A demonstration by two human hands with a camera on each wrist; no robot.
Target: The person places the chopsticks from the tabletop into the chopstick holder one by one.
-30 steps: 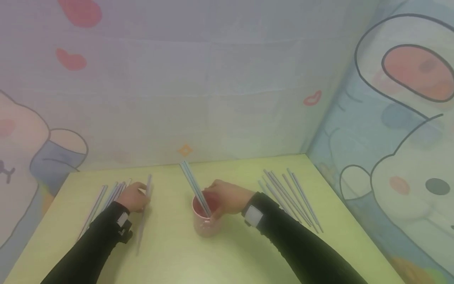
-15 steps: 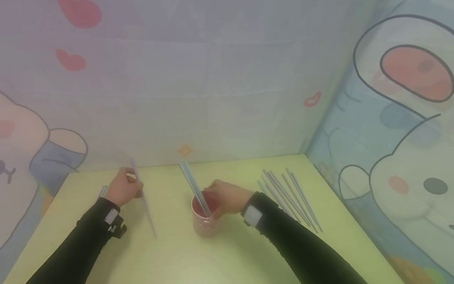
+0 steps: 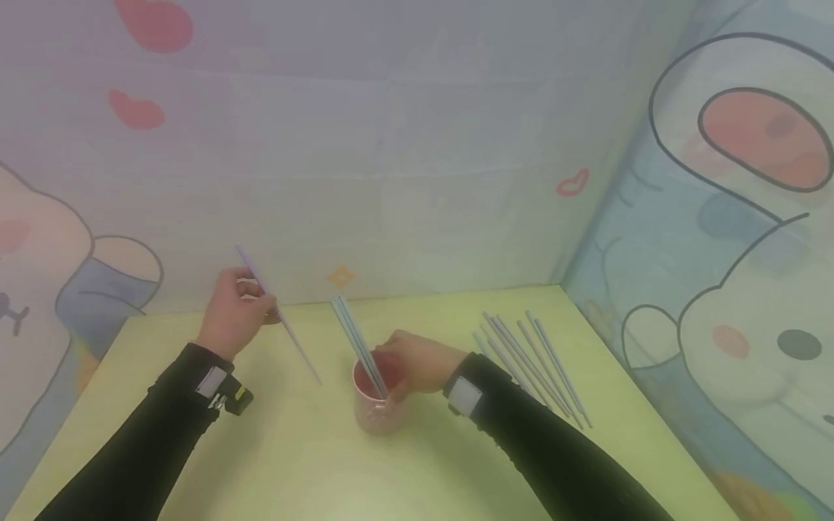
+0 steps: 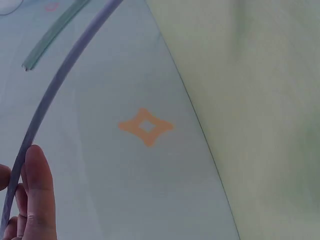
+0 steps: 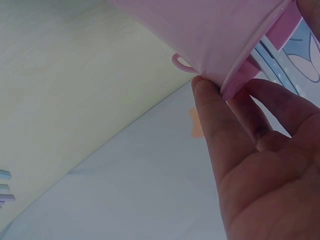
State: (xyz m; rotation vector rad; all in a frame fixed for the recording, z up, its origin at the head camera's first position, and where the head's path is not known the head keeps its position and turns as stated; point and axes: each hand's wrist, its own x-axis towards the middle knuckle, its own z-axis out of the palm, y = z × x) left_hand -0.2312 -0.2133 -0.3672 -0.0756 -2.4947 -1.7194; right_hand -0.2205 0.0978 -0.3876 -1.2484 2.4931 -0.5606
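Observation:
My left hand (image 3: pixel 237 311) pinches a lilac chopstick (image 3: pixel 301 349) between thumb and fingers, raised over the back left of the table. The chopstick slants with its thin lower end toward the pink cup (image 3: pixel 374 420). In the left wrist view, my left thumb (image 4: pixel 39 190) lies along the same chopstick (image 4: pixel 55 85), and the end of a greenish chopstick (image 4: pixel 47 42) shows behind it. My right hand (image 3: pixel 423 362) grips the cup's rim, fingers outside and inside. Several pale chopsticks (image 3: pixel 357 339) lean inside the cup. A small loop (image 5: pixel 181 64) sticks out from its side.
Several loose chopsticks (image 3: pixel 534 362) lie on the right of the yellowish table (image 3: pixel 313 477), partly behind my right forearm. A printed cloth wall (image 3: pixel 456 217) stands at the table's back edge, another at its right.
My left hand has lifted the lilac chopstick off the table and turned it, its lower end swinging right toward the cup. The right hand and cup have stayed in place.

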